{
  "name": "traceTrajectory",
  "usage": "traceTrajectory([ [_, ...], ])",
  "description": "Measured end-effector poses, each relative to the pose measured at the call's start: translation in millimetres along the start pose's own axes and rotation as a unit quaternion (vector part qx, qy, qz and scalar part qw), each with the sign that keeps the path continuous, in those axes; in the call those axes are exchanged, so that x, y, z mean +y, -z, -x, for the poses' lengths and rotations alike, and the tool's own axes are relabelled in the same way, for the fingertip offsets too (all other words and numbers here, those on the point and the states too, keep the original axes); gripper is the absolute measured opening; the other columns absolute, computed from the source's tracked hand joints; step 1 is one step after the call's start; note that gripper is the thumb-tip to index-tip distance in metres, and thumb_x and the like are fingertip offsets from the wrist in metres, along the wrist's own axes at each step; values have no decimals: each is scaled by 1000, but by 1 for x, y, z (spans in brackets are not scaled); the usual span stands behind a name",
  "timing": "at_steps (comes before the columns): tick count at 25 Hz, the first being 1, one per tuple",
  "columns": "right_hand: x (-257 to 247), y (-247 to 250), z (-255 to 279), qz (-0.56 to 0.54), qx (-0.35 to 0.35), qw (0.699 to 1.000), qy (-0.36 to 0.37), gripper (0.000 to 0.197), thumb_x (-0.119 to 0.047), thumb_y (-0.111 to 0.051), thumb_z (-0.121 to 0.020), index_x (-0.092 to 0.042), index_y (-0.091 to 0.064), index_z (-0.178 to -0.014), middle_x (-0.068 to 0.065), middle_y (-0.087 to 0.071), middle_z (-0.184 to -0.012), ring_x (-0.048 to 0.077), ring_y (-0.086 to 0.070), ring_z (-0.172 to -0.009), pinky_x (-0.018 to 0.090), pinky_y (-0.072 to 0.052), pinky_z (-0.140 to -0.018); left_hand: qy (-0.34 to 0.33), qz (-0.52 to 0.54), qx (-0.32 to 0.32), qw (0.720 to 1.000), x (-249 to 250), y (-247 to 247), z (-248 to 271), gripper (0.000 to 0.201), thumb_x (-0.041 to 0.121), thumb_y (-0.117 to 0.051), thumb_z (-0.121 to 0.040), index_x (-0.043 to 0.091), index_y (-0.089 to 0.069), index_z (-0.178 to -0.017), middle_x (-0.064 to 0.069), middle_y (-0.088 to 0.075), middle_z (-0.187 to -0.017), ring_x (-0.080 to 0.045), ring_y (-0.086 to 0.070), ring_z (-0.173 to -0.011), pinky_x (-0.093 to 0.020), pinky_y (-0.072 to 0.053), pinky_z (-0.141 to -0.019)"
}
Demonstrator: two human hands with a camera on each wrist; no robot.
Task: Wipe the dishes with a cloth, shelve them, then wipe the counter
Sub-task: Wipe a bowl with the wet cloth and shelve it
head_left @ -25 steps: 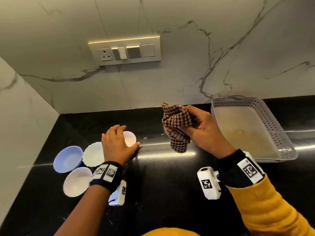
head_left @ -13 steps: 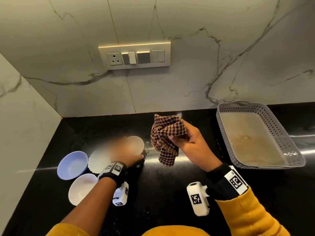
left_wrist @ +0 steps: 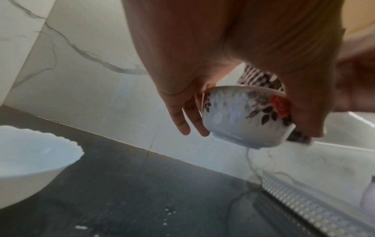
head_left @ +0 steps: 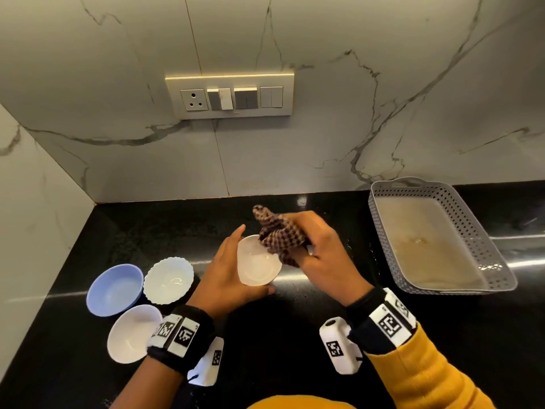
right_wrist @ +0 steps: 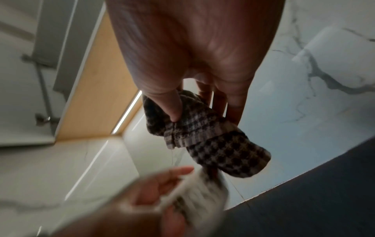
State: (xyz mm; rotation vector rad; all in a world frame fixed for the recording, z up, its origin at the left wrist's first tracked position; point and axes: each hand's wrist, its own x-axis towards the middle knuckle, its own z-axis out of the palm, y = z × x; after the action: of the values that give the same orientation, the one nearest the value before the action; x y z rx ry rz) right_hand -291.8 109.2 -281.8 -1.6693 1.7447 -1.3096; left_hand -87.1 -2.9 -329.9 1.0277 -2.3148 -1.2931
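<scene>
My left hand point(head_left: 227, 276) holds a small white bowl point(head_left: 257, 262) above the black counter point(head_left: 280, 335), thumb and fingers around its sides. The left wrist view shows that bowl point(left_wrist: 243, 117) has a red flower print and is tilted. My right hand point(head_left: 318, 252) grips a bunched brown checked cloth point(head_left: 278, 231) and holds it against the bowl's far right rim. In the right wrist view the cloth point(right_wrist: 209, 137) is pinched under the thumb, with the blurred bowl point(right_wrist: 196, 197) below it.
Three more bowls stand at the left: a blue one point(head_left: 115, 289), a scalloped white one point(head_left: 168, 279) and a plain white one point(head_left: 132, 332). A grey perforated tray point(head_left: 495, 261) sits at the right. A switch panel point(head_left: 230, 97) is on the marble wall.
My left hand has lifted the small bowl off the counter and brought it right, toward the middle. My right hand has lowered the cloth onto the bowl's rim.
</scene>
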Motion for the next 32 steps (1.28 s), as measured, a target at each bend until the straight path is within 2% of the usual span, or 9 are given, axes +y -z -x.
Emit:
traceTrajectory([
  [4,-2,-17,16,137,-55,988,43,42,-13,-69,-91,-25,-66,-131,-6,-62,-126,14,-54,-122,35,-47,-105,-64,17,67,996,15,-6,13,113,47,-97,-59,43,-31,-151,20,-48,-145,-4,-50,-134,-39,-47,-113],
  [7,-12,-20,20,170,-92,979,58,35,-22,-66,-94,-24,-68,-129,-7,-66,-124,12,-54,-120,34,-45,-107,-76,17,75,994,18,-8,21,105,45,-96,-60,42,-36,-147,20,-51,-141,-7,-52,-132,-36,-47,-111],
  [11,-17,-24,23,156,-147,975,54,28,-27,-62,-97,-26,-70,-123,-9,-72,-118,8,-60,-114,33,-44,-105,-77,-60,97,990,24,-20,30,96,44,-91,-65,42,-36,-144,19,-46,-135,0,-44,-124,-13,-38,-100],
  [14,-19,-25,26,122,-131,984,-8,24,-34,-61,-99,-31,-72,-121,-12,-74,-109,5,-64,-99,26,-48,-88,-92,3,76,993,32,-29,34,88,30,-90,-68,51,-37,-134,20,-53,-129,-4,-54,-121,-28,-50,-99],
  [17,-21,-29,23,159,-114,977,-88,14,-31,-63,-97,-25,-73,-104,-9,-71,-86,6,-55,-73,24,-37,-66,-80,0,42,996,32,-37,33,95,35,-90,-69,47,-32,-143,16,-55,-133,-5,-58,-123,-37,-52,-104],
  [22,-15,-27,26,1,-153,981,-116,18,-24,-62,-99,-39,-70,-105,-15,-72,-97,5,-67,-91,30,-52,-80,-81,-2,1,997,35,-26,27,103,43,-86,-66,34,-28,-151,12,-54,-136,-3,-56,-125,-40,-52,-105],
  [27,-16,1,22,102,-211,968,92,36,-12,-69,-89,-22,-73,-123,-9,-73,-124,8,-64,-121,36,-51,-104,-123,16,-75,989,42,15,12,104,19,-96,-65,34,-36,-149,18,-58,-136,-3,-58,-128,-27,-51,-107],
  [30,-23,25,13,284,-255,899,215,33,-33,-64,-93,-21,-73,-123,-5,-70,-132,12,-59,-132,38,-47,-112,-137,24,-97,985,56,19,10,105,14,-95,-67,34,-35,-150,20,-58,-136,-3,-57,-130,-23,-49,-108],
  [32,-22,35,7,395,-266,835,277,36,-29,-66,-97,-21,-68,-132,-1,-61,-146,17,-50,-143,40,-38,-122,-137,48,-105,984,63,17,7,106,9,-95,-68,29,-34,-153,18,-59,-139,-6,-57,-131,-30,-49,-111],
])
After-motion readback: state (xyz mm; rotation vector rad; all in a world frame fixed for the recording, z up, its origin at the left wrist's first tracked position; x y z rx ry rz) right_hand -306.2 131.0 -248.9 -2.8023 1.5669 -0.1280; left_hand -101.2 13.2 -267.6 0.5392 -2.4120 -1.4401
